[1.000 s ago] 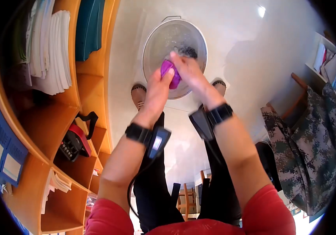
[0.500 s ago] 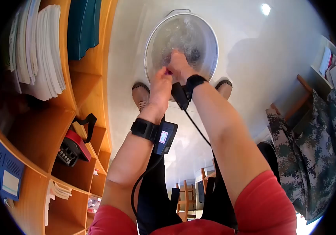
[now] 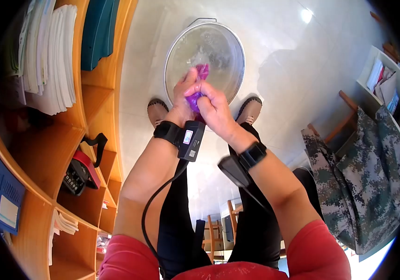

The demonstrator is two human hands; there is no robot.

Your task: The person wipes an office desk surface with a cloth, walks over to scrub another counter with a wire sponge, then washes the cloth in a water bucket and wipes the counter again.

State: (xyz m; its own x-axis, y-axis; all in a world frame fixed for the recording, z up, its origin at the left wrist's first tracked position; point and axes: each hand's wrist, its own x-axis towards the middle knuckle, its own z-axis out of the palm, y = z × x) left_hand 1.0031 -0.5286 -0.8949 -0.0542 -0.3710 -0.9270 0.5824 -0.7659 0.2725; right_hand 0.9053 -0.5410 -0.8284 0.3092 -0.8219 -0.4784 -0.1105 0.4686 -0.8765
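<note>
A wet purple cloth (image 3: 194, 101) is bunched between my two hands over the near edge of a round metal basin (image 3: 242, 60). My left hand (image 3: 181, 96) grips it from the left side. From the right, my right hand (image 3: 213, 106) has its fingers curled round the same cloth. One end of the cloth sticks up past my fingers. Water with ripples and bubbles shows in the basin, whose wire handle (image 3: 201, 19) lies at the far side. Black devices are strapped to both wrists.
Wooden shelves (image 3: 98, 100) with stacked papers (image 3: 53, 60) and a red and black telephone (image 3: 81, 172) line the left. At right a camouflage garment (image 3: 349, 182) hangs over a wooden chair (image 3: 341, 121). My shoes (image 3: 250, 111) flank the basin on the tiled floor.
The hands dipped low into the basin with the cloth, then came up nearer to me. The cloth shows again between them, and the dark patch in the water has faded.
</note>
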